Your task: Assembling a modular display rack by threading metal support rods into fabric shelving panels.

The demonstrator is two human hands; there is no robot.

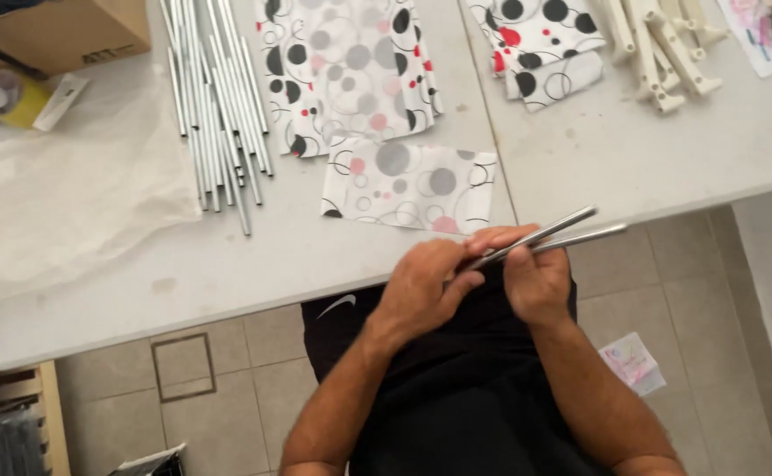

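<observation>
Two thin metal rods (551,236) are held side by side in front of the person's body, just off the near edge of the worktop (253,264), their free ends angled up and to the right over the tiled floor (668,282). The left hand (421,291) has its grip pinched around the rods' near ends, fingers curled and thumb pressed against the metal. The right hand (536,280) has its grip wrapped around the same rods a little farther along, touching the left hand. On the worktop just beyond the hands lies a small spotted fabric piece (410,187), with a larger spotted fabric stack (346,70) behind it. To their left is a bundle of loose metal rods (218,97), and farther left a clear plastic sheet (68,176). White plastic brackets (663,48) lie at the far right.
</observation>
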